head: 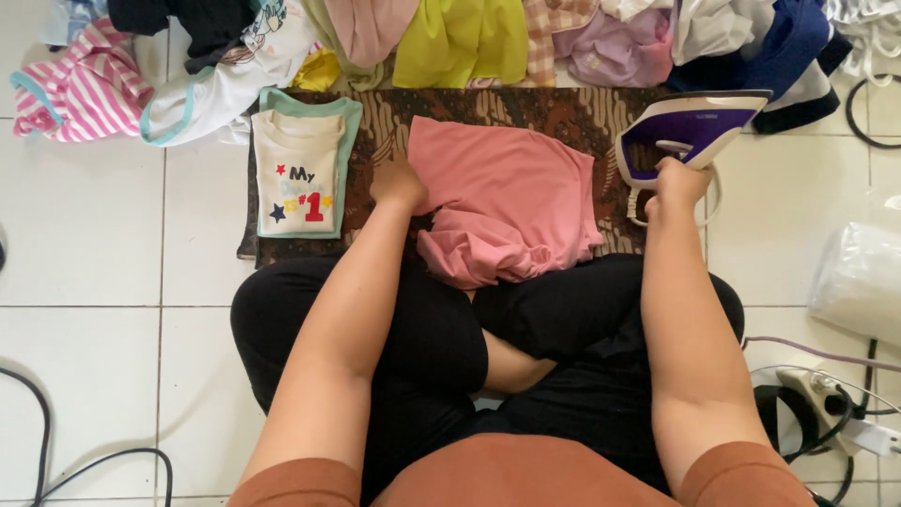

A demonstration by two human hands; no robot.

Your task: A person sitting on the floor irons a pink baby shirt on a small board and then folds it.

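A: What takes up the most room?

B: The white tile floor (pixel 84 253), with a person sitting cross-legged on it in black trousers. Along the top edge runs a heap of clothes (pixel 469 38), striped, yellow, lilac, navy and white.

A: And in front of the knees?

B: A brown patterned mat (pixel 488 108) spread flat on the tiles. In the middle of it lies a pink garment (pixel 507 192), smooth at the top, bunched and creased at its near edge, where it hangs off the mat toward the lap.

A: Anything beside it?

B: A folded cream shirt (pixel 300 169) with green trim, on the mat's left end, apart from the pink cloth.

A: The hands?

B: The left hand (pixel 398 182) rests on the pink garment's left edge, knuckles up, fingers curled down into the cloth; whether it pinches the fabric I cannot tell. The right hand (pixel 678 180) is closed around the handle of a purple and white iron (pixel 690 127), which stands tipped up on its heel at the mat's right end, just beside the pink garment.

A: Smaller things?

B: A power strip (pixel 815 392) with cables at lower right.
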